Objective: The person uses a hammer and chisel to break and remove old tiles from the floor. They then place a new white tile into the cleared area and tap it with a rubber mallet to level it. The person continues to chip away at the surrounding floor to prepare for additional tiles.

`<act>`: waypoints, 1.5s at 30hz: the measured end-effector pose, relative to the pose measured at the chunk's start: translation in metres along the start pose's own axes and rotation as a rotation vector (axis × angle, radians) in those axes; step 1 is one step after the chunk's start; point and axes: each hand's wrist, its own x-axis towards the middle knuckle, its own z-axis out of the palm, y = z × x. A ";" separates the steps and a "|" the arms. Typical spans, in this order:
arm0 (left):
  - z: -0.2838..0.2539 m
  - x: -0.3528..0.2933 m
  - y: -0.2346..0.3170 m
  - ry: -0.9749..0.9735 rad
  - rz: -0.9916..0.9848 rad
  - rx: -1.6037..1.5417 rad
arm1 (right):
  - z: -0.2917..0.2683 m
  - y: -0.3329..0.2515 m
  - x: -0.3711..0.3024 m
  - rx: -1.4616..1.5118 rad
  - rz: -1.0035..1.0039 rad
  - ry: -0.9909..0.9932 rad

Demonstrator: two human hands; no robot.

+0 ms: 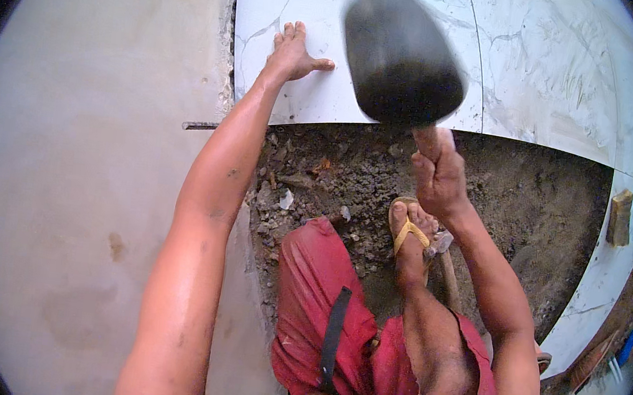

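My left hand (294, 58) lies palm down with fingers spread on a white, grey-veined tile (328, 14), near its left edge. In the fist of my right hand (441, 181) is the short handle of a black mallet (404, 60), apparently rubber. Its broad head, slightly blurred, is raised close to the camera and hides part of the tile behind it. A second veined tile (547, 60), smeared with grey dirt, adjoins the first on the right across a thin dark joint.
Rough dark soil with stones (366, 164) borders the tiles' near edge, around my sandalled foot (411, 234). A pale concrete surface (84, 134) fills the left side. A metal rod (199, 126) juts out by my left forearm. On the right tile strip (587, 303) sits a brownish block (620, 218).
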 end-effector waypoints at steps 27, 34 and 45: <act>-0.074 0.033 0.029 -0.161 -0.421 -0.246 | 0.082 0.013 0.263 -0.224 0.091 0.006; -0.061 0.036 0.045 -0.123 -0.383 -0.220 | 0.048 0.058 0.212 -0.336 0.030 0.115; -0.047 0.049 0.041 -0.139 -0.372 -0.161 | -0.026 0.105 0.164 -0.427 0.212 -0.014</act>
